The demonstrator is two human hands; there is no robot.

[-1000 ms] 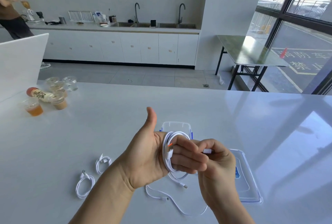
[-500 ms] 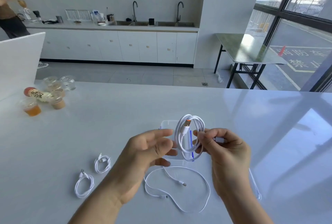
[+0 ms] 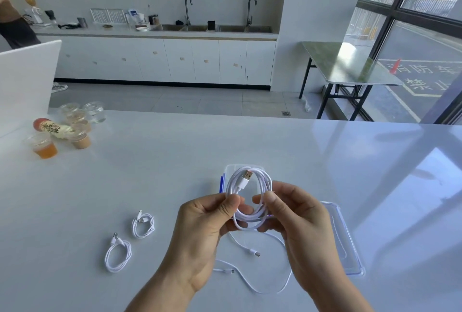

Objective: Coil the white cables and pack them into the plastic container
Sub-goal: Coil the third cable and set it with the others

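Coiled cable (image 3: 250,199) (plug uppermost): pinched by left hand (image 3: 207,231) and right hand (image 3: 297,221), held above container (image 3: 231,170); lid (image 3: 345,244) alongside.

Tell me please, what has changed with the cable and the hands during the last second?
The coiled cable came off the fingers of the left hand, where it was wound. The right hand held it alone for a moment; now the left hand pinches its other side too. The loose cable, two small coils and plastic container stayed on the table.
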